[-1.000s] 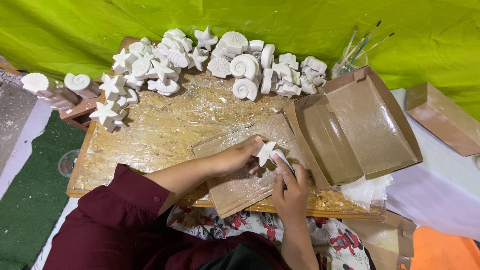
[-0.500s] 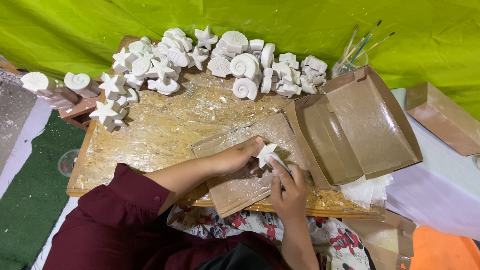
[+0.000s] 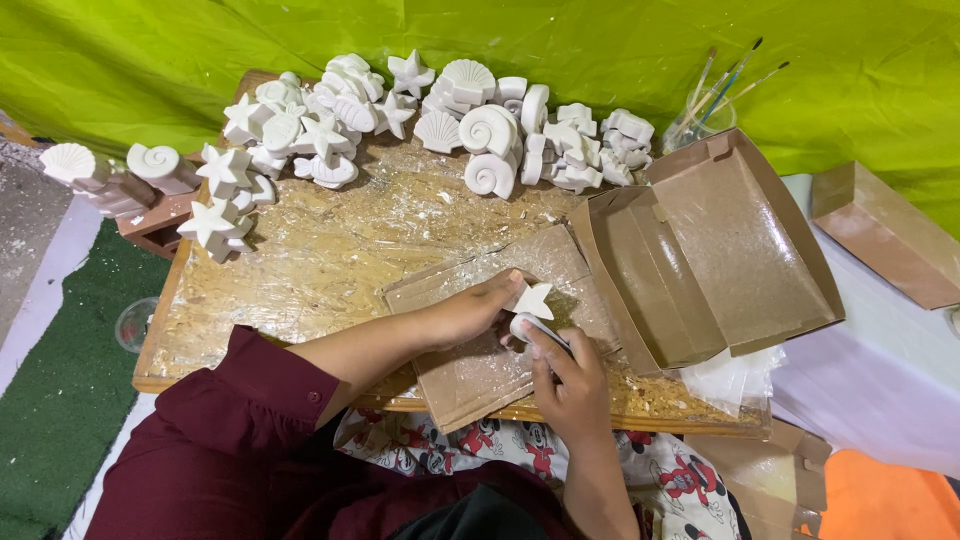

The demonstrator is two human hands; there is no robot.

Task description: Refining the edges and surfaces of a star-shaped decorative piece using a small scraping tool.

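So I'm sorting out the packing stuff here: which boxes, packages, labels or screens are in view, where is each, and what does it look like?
Open cardboard box: right end of the wooden board, brown, flaps spread, nothing in it.
Closed cardboard box: far right on the white surface, brown, oblong.
Flattened cardboard sheet: under both hands, brown.
Clear plastic bag: crumpled below the open box.
No labels, signs or screens show.
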